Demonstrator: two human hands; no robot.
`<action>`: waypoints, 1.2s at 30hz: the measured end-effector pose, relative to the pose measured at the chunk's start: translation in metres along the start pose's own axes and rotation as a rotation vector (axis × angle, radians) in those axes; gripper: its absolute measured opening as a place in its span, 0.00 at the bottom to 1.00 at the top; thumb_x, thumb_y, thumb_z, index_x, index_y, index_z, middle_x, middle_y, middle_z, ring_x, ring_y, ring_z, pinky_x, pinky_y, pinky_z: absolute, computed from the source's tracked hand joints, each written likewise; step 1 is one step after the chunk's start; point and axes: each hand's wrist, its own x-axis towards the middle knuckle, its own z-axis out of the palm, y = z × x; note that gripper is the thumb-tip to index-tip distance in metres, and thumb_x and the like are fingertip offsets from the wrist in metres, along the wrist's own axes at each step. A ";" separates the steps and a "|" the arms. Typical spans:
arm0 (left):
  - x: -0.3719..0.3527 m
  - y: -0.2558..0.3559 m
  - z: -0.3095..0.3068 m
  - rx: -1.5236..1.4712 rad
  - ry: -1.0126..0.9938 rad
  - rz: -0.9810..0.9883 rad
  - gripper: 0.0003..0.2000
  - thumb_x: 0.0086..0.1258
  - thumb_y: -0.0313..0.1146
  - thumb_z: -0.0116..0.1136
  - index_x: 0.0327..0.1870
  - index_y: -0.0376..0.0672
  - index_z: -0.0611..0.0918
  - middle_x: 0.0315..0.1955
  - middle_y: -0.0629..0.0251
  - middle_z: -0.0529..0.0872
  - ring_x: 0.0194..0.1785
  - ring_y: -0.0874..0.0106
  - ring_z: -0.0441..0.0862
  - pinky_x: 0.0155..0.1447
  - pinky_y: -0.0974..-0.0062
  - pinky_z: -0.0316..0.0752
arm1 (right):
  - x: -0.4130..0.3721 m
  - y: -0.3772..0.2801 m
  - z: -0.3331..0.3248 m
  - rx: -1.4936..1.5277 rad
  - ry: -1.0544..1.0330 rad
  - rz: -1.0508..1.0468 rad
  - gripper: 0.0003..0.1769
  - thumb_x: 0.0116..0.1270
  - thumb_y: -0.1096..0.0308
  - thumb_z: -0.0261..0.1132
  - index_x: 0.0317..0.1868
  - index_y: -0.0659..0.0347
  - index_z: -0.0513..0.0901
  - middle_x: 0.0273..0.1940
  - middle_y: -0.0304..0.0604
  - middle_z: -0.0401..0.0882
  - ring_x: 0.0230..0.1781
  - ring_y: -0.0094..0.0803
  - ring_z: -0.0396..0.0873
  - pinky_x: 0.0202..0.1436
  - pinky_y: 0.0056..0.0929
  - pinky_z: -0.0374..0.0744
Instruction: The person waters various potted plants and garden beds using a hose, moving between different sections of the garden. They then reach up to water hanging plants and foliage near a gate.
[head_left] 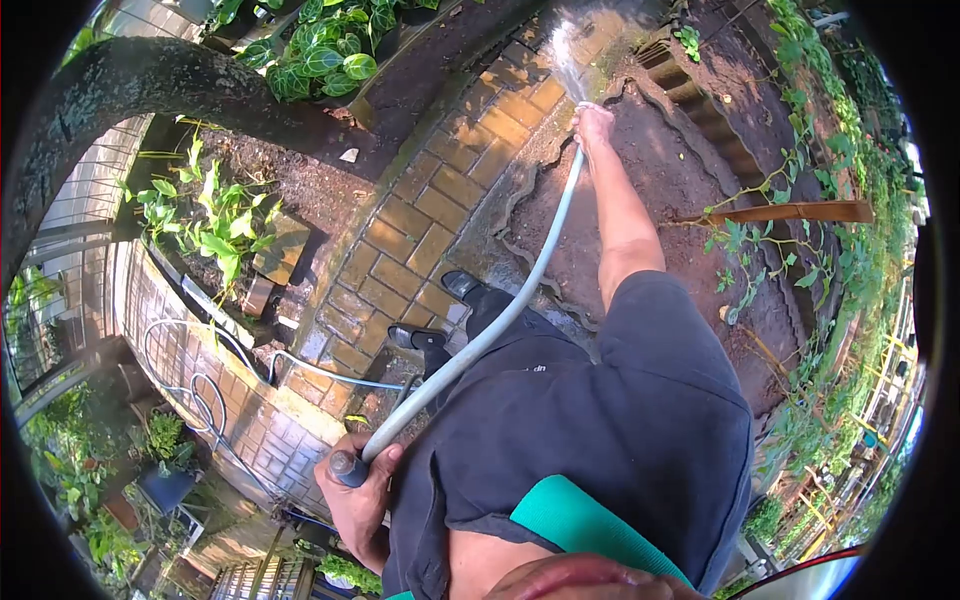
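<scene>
My right hand [594, 124] reaches far forward, closed around the end of a pale garden hose [545, 250]. Water [566, 55] sprays from that end onto the brick path. From there the hose curves back across my body to my left hand [358, 495], held low at my side with its fingers wrapped. A dark, round-ended handle [347, 467] sticks out of the same left grip, beside the hose. What the handle belongs to is mostly hidden.
A brick path [410, 215] runs under my feet, wet in places. More hose [205, 400] lies looped on paving at left. A soil bed with corrugated edging [700, 95] is at right, crossed by a wooden plank [790, 212]. A thick trunk [150, 85] arches upper left, near leafy plants [215, 220].
</scene>
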 end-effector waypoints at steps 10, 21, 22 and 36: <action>0.017 0.027 -0.012 0.106 -0.071 0.147 0.10 0.55 0.27 0.72 0.32 0.32 0.82 0.19 0.70 0.80 0.23 0.82 0.70 0.27 0.81 0.64 | -0.014 0.022 -0.036 -0.084 0.151 -0.116 0.08 0.56 0.72 0.59 0.32 0.59 0.85 0.17 0.40 0.77 0.15 0.29 0.76 0.17 0.31 0.71; 0.045 0.064 0.023 0.142 -0.266 0.176 0.09 0.54 0.26 0.71 0.31 0.35 0.82 0.19 0.73 0.78 0.24 0.84 0.69 0.29 0.83 0.64 | 0.039 -0.057 -0.118 0.026 0.400 -0.235 0.06 0.61 0.70 0.63 0.39 0.57 0.81 0.19 0.38 0.75 0.10 0.23 0.68 0.08 0.25 0.64; 0.045 0.063 0.023 0.156 -0.276 0.178 0.09 0.54 0.25 0.71 0.31 0.34 0.82 0.20 0.73 0.78 0.24 0.84 0.69 0.29 0.83 0.65 | 0.040 -0.068 -0.121 -0.001 0.378 -0.241 0.07 0.61 0.70 0.64 0.41 0.56 0.81 0.19 0.38 0.75 0.10 0.22 0.67 0.09 0.24 0.65; 0.018 0.047 0.007 0.077 -0.058 0.105 0.09 0.53 0.25 0.73 0.28 0.34 0.82 0.20 0.70 0.81 0.25 0.82 0.72 0.30 0.80 0.68 | 0.021 -0.124 -0.008 0.259 -0.163 -0.204 0.09 0.62 0.73 0.63 0.44 0.56 0.79 0.20 0.38 0.75 0.10 0.20 0.64 0.10 0.22 0.59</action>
